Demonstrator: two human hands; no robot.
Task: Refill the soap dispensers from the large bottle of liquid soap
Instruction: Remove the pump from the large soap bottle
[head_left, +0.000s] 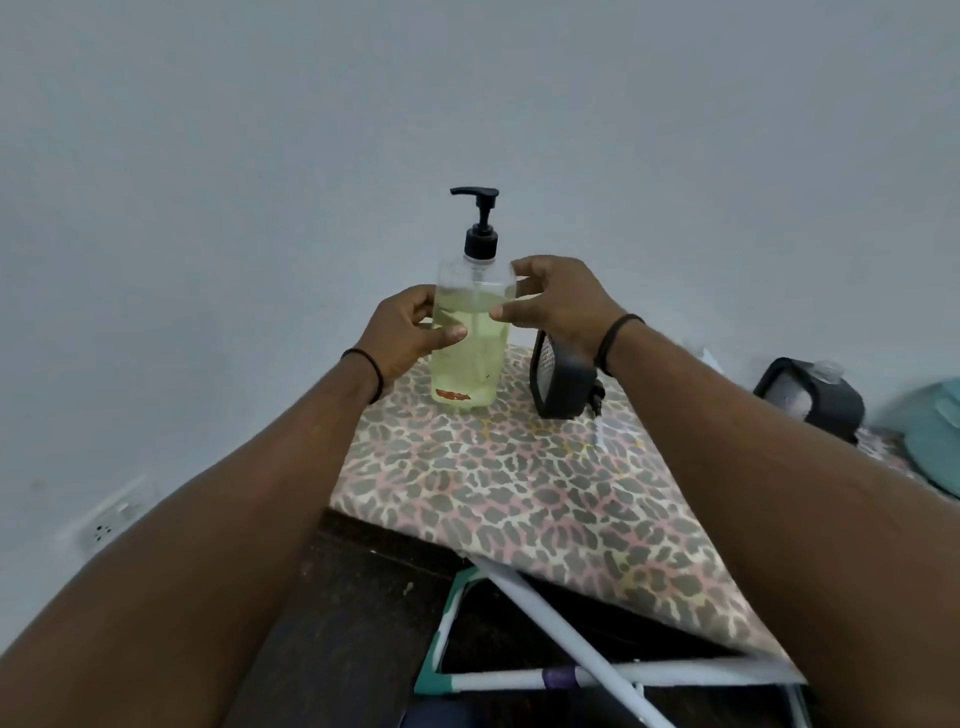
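Note:
A clear pump bottle (470, 364) with pale yellow-green liquid soap stands upright at the far end of the leopard-print board (498, 483). Its black pump head (480, 218) points left. A red label scrap sits near its base. My left hand (410, 332) wraps the bottle's left side, thumb across the front. My right hand (558, 301) pinches the bottle's upper right shoulder with thumb and fingers. Both wrists wear dark bands.
A dark grey box-like object (563, 382) stands just right of the bottle, under my right wrist. Another dark container (810, 397) and teal fabric (935, 436) lie at the far right. White and teal frame legs (550, 670) show below. A wall socket (111, 519) is low left.

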